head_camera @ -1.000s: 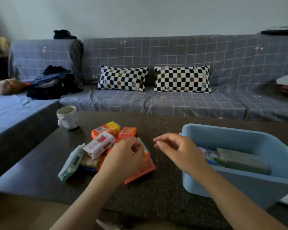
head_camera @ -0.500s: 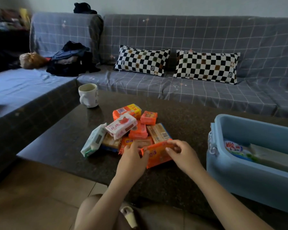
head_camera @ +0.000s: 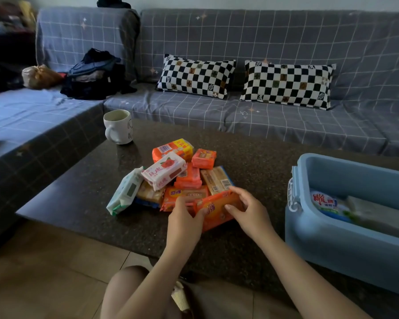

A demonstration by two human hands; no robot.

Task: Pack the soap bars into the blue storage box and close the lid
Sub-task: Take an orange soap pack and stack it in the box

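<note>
A pile of wrapped soap bars lies on the dark stone table: several orange ones, a white one with a rose print, a white-green one at the left. At the pile's near edge my left hand and my right hand both grip one orange soap pack, one hand at each end. The blue storage box stands open at the right with two soap packs inside. No lid is in view.
A white mug stands at the table's far left corner. Behind the table runs a grey checked sofa with two chequered pillows and a heap of clothes. My knee is under the table's near edge.
My view has swung left and down. One second ago my right hand hovered empty beside the box; now both hands hold the orange soap pack, lifted slightly at the pile's near edge.
</note>
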